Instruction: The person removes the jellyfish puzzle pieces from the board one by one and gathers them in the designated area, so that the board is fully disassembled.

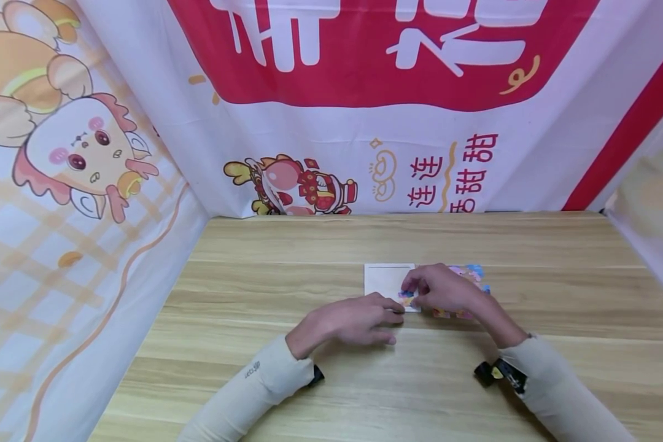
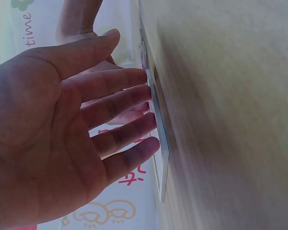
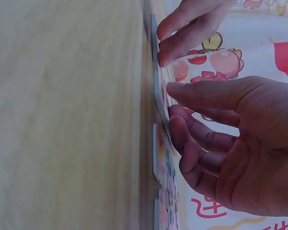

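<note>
A white square puzzle board (image 1: pixel 380 281) lies flat on the table, with a small colourful jigsaw piece (image 1: pixel 406 300) at its near right corner. My right hand (image 1: pixel 443 287) comes over the board from the right, its thumb and bent fingers pinching at the edges of that piece. From the near left, my left hand (image 1: pixel 359 319) reaches in with spread, nearly straight fingers. In the left wrist view, its fingertips rest along the edge of the board (image 2: pixel 161 175). Partly hidden under the right hand, several joined jigsaw pieces (image 1: pixel 475 274) lie right beside the board.
The wood-grain table (image 1: pixel 287 258) reaches back to a printed cloth (image 1: pixel 320 132) hanging behind it. Another patterned cloth (image 1: pixel 50 245) hangs along the left side. A black wrist camera (image 1: pixel 488 372) is strapped at the right sleeve.
</note>
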Tool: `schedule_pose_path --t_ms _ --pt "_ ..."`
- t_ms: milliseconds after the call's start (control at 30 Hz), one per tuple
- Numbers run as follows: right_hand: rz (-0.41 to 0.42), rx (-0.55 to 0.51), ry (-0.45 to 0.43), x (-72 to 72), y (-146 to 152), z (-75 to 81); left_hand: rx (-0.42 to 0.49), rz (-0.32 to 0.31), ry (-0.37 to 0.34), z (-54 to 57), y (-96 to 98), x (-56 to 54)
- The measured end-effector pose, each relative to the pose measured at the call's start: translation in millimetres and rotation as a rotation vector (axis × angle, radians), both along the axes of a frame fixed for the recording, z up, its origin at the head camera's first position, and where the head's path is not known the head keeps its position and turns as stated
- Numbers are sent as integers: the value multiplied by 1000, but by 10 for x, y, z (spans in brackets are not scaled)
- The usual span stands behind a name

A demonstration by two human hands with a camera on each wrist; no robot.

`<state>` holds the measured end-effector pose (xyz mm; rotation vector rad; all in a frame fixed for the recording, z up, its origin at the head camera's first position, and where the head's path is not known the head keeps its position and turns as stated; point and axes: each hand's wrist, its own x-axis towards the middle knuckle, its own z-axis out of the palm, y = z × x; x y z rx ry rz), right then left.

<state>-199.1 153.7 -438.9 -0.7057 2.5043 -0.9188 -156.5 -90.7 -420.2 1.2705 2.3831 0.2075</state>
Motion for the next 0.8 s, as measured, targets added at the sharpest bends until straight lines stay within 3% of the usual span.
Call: schedule_pose_path --t_ms 800 --pt "-73 27 -3 29 -72 9 11 -2 -40 -28 -20 -21"
